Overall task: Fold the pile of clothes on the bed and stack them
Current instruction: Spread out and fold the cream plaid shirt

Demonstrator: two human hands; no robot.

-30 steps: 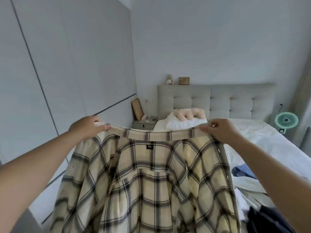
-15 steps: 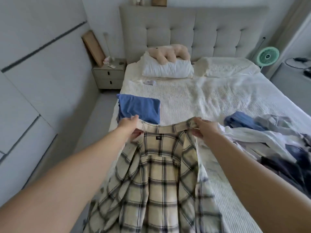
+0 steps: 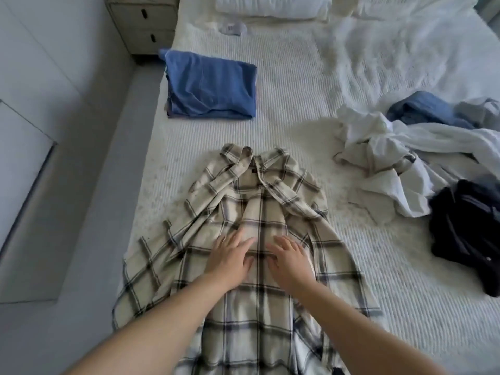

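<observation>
A cream plaid shirt (image 3: 259, 220) with dark check lines is lying spread on the bed (image 3: 297, 104), collar pointing away from the viewer, lower hem hanging toward the near edge of the mattress. Its fabric is rumpled, with one sleeve folded across the chest near the collar. Both hands are resting flat on the middle of the shirt, side by side and nearly touching. The left hand (image 3: 230, 259) is lying with fingers straight and slightly spread, its grip open and pressing on the cloth. The right hand (image 3: 290, 262) is doing the same, grip open, fingers extended on the plaid. Bare forearms are reaching in from the bottom of the view.

Beyond the shirt, toward the far left of the bed, a folded blue garment (image 3: 211, 85) is sitting as a neat rectangle. To the right, well apart from the shirt, a loose pile of clothes (image 3: 405, 155) is lying tangled: white, blue and grey pieces, with a dark navy garment (image 3: 465, 236) at its near end. White pillows (image 3: 270, 6) are lying at the head of the bed. A grey nightstand (image 3: 143, 23) with drawers is standing beside the bed at upper left.
</observation>
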